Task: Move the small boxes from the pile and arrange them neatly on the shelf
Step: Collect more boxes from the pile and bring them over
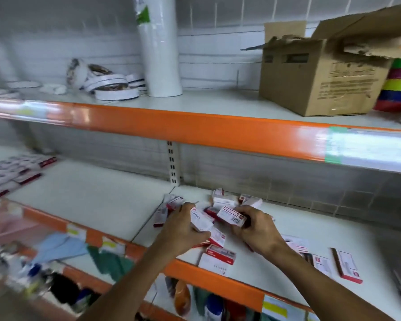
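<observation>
The left hand [183, 230] is clutching a white box reading "STAPLES" [200, 220]; the right hand [256, 228] is pinching a barcoded box [232, 217], both over the pile [220, 202] lying on the middle shelf [107, 200].

White-and-red staple boxes [218, 212] are showing barcodes; the shelf [97, 195] is showing white with an orange edge; the tape rolls [397, 86] are stacking neon colours.

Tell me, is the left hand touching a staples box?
Touching. The head view shows the left hand with its fingers wrapped around a staples box, lifted above the pile.
</observation>
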### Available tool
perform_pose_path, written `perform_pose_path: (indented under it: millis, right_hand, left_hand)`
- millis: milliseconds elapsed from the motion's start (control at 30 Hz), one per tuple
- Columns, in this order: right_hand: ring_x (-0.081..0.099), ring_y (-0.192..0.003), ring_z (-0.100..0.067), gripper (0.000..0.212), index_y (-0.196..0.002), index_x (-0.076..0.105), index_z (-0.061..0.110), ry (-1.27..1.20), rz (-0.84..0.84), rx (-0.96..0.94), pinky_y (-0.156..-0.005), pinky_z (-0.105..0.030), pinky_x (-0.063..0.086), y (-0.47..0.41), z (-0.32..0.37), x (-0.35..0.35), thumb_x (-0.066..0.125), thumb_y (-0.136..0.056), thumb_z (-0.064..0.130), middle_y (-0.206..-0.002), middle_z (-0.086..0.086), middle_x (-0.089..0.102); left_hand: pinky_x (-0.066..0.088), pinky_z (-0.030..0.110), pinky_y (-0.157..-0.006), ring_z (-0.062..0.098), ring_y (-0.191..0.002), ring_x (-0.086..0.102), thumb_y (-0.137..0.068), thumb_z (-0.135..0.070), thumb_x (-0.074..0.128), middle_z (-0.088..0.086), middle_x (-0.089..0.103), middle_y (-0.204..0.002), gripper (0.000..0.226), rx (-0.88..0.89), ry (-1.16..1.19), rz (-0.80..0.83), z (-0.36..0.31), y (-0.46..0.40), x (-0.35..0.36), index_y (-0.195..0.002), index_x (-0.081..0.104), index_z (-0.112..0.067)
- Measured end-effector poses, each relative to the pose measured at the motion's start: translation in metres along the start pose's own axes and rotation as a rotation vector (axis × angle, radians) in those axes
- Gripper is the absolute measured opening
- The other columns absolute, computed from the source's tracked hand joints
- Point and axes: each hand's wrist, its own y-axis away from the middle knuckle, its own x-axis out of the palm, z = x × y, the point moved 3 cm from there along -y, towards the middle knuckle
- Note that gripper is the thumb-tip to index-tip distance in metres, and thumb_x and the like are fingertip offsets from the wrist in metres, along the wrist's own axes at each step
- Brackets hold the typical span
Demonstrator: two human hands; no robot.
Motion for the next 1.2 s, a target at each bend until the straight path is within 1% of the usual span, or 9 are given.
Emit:
perform_pose_path:
  millis: [133,267,367,500,633,733,933,1100,1200]
  right_hand:
    - [0.056,-0.079,0.014,0.037,-0.115,0.062,0.034,-0.028,0.099,-0.11,-0.066,-0.002,0.045,-0.007,0.027,0.03,0.077,-0.082,0.031,-0.103,0.021,0.065]
    - [0.06,-0.079,0.015,0.033,-0.111,0.066,0.028,-0.094,0.181,-0.185,-0.069,-0.003,0.045,-0.011,0.058,0.068,0.075,-0.081,0.021,-0.096,0.019,0.068]
    - [0.055,-0.076,0.019,0.027,-0.102,0.061,0.036,-0.11,0.247,-0.26,-0.068,0.0,0.041,-0.01,0.087,0.103,0.072,-0.082,0.021,-0.089,0.028,0.06]
    - [0.061,-0.09,0.005,0.02,-0.105,0.066,0.032,-0.112,0.293,-0.318,-0.073,-0.001,0.04,-0.015,0.122,0.151,0.069,-0.085,0.027,-0.096,0.02,0.066]
    - [0.062,-0.087,-0.002,0.015,-0.103,0.062,0.032,-0.172,0.378,-0.293,-0.066,-0.006,0.043,-0.015,0.165,0.206,0.065,-0.089,0.031,-0.092,0.016,0.065]
    - [0.061,-0.079,0.001,0.016,-0.105,0.061,0.029,-0.232,0.424,-0.261,-0.058,-0.008,0.043,-0.014,0.197,0.246,0.063,-0.091,0.035,-0.094,0.01,0.066]
    - [0.064,-0.076,-0.007,0.016,-0.093,0.067,0.03,-0.287,0.458,-0.217,-0.062,-0.02,0.045,-0.019,0.256,0.314,0.054,-0.094,0.039,-0.085,0.01,0.07]
    - [0.067,-0.075,-0.008,0.025,-0.085,0.069,0.02,-0.354,0.491,-0.203,-0.058,-0.017,0.046,-0.02,0.295,0.358,0.054,-0.097,0.036,-0.082,0.003,0.072]
    - [0.065,-0.064,-0.013,0.027,-0.087,0.07,0.012,-0.451,0.531,-0.141,-0.06,-0.027,0.049,-0.027,0.313,0.387,0.054,-0.097,0.031,-0.076,-0.008,0.072]
  left_hand:
    - [0.047,0.035,-0.098,0.018,-0.119,0.051,-0.069,-0.053,0.081,-0.002,0.052,-0.128,0.086,-0.101,-0.032,-0.085,0.031,0.027,-0.026,-0.139,0.04,-0.024]
    - [0.047,0.033,-0.091,0.021,-0.115,0.052,-0.072,-0.047,0.081,0.001,0.051,-0.124,0.08,-0.216,-0.03,-0.156,0.065,0.057,-0.053,-0.136,0.042,-0.019]
    - [0.049,0.032,-0.091,0.022,-0.114,0.054,-0.074,-0.042,0.081,0.004,0.051,-0.126,0.081,-0.301,-0.005,-0.208,0.093,0.083,-0.077,-0.14,0.041,-0.017]
    - [0.05,0.035,-0.086,0.018,-0.108,0.056,-0.071,-0.051,0.078,0.0,0.055,-0.118,0.078,-0.353,-0.013,-0.276,0.128,0.116,-0.111,-0.135,0.046,-0.02]
    - [0.044,0.023,-0.074,0.017,-0.1,0.057,-0.075,-0.046,0.076,-0.002,0.054,-0.111,0.069,-0.41,-0.045,-0.335,0.167,0.148,-0.15,-0.131,0.045,-0.021]
    - [0.05,0.03,-0.078,0.02,-0.098,0.06,-0.071,-0.051,0.075,0.001,0.056,-0.113,0.08,-0.433,-0.063,-0.364,0.2,0.167,-0.178,-0.137,0.043,-0.017]
    - [0.051,0.036,-0.08,0.022,-0.098,0.057,-0.061,-0.064,0.067,-0.002,0.052,-0.108,0.085,-0.466,-0.09,-0.413,0.265,0.19,-0.229,-0.13,0.045,-0.02]
    - [0.044,0.015,-0.075,0.012,-0.099,0.053,-0.076,-0.041,0.08,-0.008,0.049,-0.109,0.067,-0.432,-0.123,-0.423,0.303,0.203,-0.264,-0.13,0.045,-0.022]
    - [0.046,0.018,-0.076,0.01,-0.096,0.054,-0.075,-0.04,0.081,-0.013,0.049,-0.104,0.066,-0.421,-0.121,-0.449,0.321,0.209,-0.284,-0.128,0.044,-0.028]
